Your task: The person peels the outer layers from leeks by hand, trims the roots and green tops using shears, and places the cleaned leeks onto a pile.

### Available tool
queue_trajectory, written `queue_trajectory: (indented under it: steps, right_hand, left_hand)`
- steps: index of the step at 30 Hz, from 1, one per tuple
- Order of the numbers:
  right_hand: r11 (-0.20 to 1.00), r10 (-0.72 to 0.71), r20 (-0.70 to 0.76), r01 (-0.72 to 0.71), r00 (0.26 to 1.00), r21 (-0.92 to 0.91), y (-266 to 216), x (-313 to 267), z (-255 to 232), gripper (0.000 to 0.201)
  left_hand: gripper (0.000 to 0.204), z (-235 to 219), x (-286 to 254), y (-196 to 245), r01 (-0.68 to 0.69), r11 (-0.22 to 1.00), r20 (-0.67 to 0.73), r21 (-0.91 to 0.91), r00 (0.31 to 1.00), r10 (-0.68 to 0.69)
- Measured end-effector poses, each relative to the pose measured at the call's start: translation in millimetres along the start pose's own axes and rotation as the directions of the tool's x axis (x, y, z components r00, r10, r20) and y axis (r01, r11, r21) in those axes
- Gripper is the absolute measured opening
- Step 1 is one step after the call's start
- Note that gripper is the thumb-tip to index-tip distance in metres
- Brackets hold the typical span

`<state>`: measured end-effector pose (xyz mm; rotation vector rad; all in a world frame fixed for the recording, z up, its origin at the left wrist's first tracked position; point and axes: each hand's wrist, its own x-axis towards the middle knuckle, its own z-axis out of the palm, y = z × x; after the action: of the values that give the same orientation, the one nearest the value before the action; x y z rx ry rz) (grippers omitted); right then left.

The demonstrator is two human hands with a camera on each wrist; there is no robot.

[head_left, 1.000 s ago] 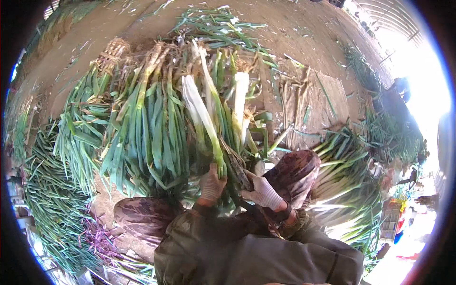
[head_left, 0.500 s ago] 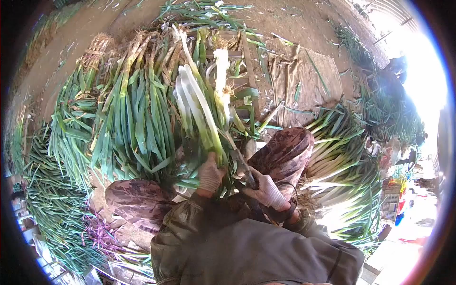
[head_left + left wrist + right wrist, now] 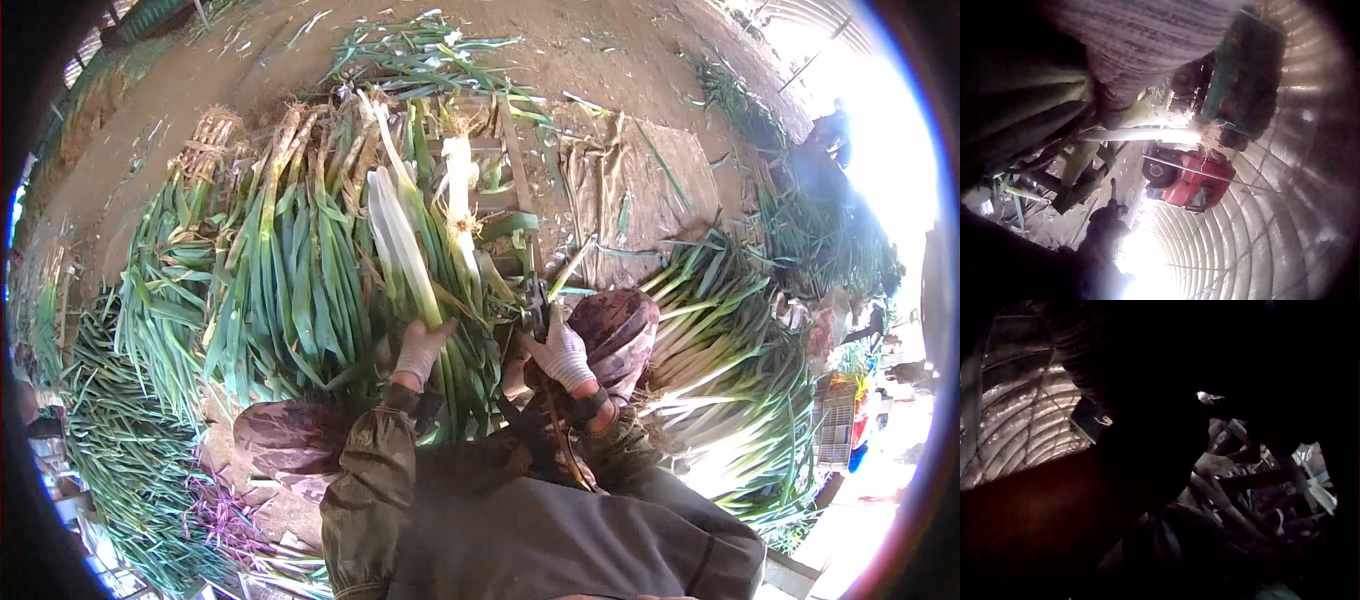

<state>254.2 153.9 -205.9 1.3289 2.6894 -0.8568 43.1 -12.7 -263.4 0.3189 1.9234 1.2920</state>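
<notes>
Both gloved hands have shifted: the left hand (image 3: 418,348) now rests flat, loosened from the leeks (image 3: 400,250), while the right hand (image 3: 560,352) has lifted, gripping the knife (image 3: 538,298).

The head camera looks steeply down from above through a fisheye lens, taking in the person's sleeves, both knees, the left hand (image 3: 420,345) and the right hand (image 3: 562,352), with the heap of leeks (image 3: 300,250) spread on the ground beyond. The left wrist camera sits close under the glove and faces upward and outward, past pale leek stalks (image 3: 1141,134) toward an arched roof (image 3: 1272,237). The right wrist camera is closer still, mostly dark, with the same ribbed roof (image 3: 1016,431) at its left. Both wrist views share the roof; the head and left wrist views share the leeks.
</notes>
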Motion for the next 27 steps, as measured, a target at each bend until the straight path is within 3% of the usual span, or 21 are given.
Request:
queue_trajectory:
  steps: [2,5,7,8,10,12,13,14,16,17,18,19,20,21,22,24,26,27]
  right_hand:
    - [1.0,0.011,0.009,-0.01,1.0,-0.028,9.2,14.3,8.1,0.091]
    - [0.999,0.006,0.143,0.001,0.99,-0.053,13.3,22.5,0.2,0.085]
    - [0.997,-0.029,0.129,0.039,0.991,-0.072,-1.6,7.7,-14.7,0.081]
    - [0.977,-0.16,-0.08,0.145,0.984,-0.159,-11.3,-1.7,-16.0,0.072]
    - [0.927,-0.375,-0.203,0.369,0.904,-0.068,-45.4,-13.5,-30.8,0.061]
    - [0.837,-0.49,-0.067,0.491,0.869,0.244,-94.3,-23.5,-29.4,0.04]
    - [0.839,-0.41,0.126,0.319,0.903,0.441,-127.2,-23.9,-38.9,0.041]
    - [0.776,-0.461,0.089,0.353,0.883,0.522,-125.7,-2.8,-6.6,0.038]
    - [0.759,-0.445,0.001,0.377,0.895,0.53,-153.3,28.4,17.9,0.033]
    - [0.618,-0.355,0.081,0.169,0.931,0.768,-166.6,32.6,21.0,0.031]
    - [0.407,-0.286,0.198,-0.068,0.937,0.911,-179.3,32.6,17.9,0.03]
    - [0.277,-0.31,0.195,-0.108,0.931,0.955,-187.8,34.6,9.4,0.027]
    - [0.34,-0.303,0.157,-0.047,0.94,0.939,-188.9,29.8,-4.0,0.024]
    - [0.353,-0.298,0.169,-0.056,0.939,0.934,-185.8,29.0,-11.8,0.024]
    - [0.368,-0.307,0.189,-0.066,0.933,0.927,-182.1,26.2,-15.0,0.025]
    - [0.466,-0.436,0.087,0.142,0.896,0.873,-181.2,20.4,-10.6,0.026]
    - [0.444,-0.555,-0.007,0.303,0.832,0.843,-180.9,13.8,-3.7,0.028]
    - [0.452,-0.514,0.098,0.171,0.852,0.876,-188.2,5.8,-11.4,0.027]
  left_hand:
    - [0.031,-1.2,3.3,-14.1,-0.05,0.998,0.004,-0.046,0.999,0.05]
    - [0.023,-9.6,-51.8,38.9,-0.172,0.977,-0.024,-0.123,0.985,0.171]
    - [0.019,-13.6,-68.8,30.4,-0.28,0.931,-0.039,-0.235,0.959,0.279]
    - [0.019,-19.8,-77.1,19.2,-0.234,0.969,-0.018,-0.078,0.972,0.233]
    - [0.025,-18.4,-89.1,18.2,-0.237,0.922,-0.051,-0.307,0.971,0.233]
    - [0.034,-5.0,-81.9,-1.6,-0.237,0.879,-0.076,-0.414,0.971,0.226]
    - [0.038,-0.1,-76.4,-4.0,-0.248,0.85,-0.095,-0.464,0.968,0.231]
    - [0.042,0.6,-85.2,11.7,-0.425,0.905,-0.153,0.017,0.894,0.422]
    - [0.052,5.9,-89.1,10.3,-0.252,0.841,-0.019,0.479,0.955,0.297]
    - [0.062,2.9,-100.6,13.4,-0.255,0.926,0.01,0.278,0.965,0.263]
    - [0.06,-6.1,-117.6,37.4,-0.342,0.903,-0.005,0.262,0.935,0.355]
    - [0.057,-20.5,-114.4,39.7,-0.342,0.867,0.106,0.362,0.939,0.327]
    - [0.053,-39.4,-109.5,41.5,-0.35,0.82,0.207,0.454,0.936,0.285]
    - [0.047,-57.5,-101.3,47.2,-0.35,0.933,0.202,0.088,0.923,0.327]
    - [0.042,-74.0,-93.6,55.9,-0.316,0.903,0.169,-0.291,0.912,0.374]
    - [0.037,-91.3,-59.9,87.2,-0.471,0.871,0.165,-0.14,0.856,0.489]
    - [0.037,-100.9,-24.7,120.4,-0.585,0.811,0.204,0.034,0.798,0.567]
    - [0.038,-97.3,-15.1,132.6,-0.527,0.846,0.137,0.08,0.847,0.514]
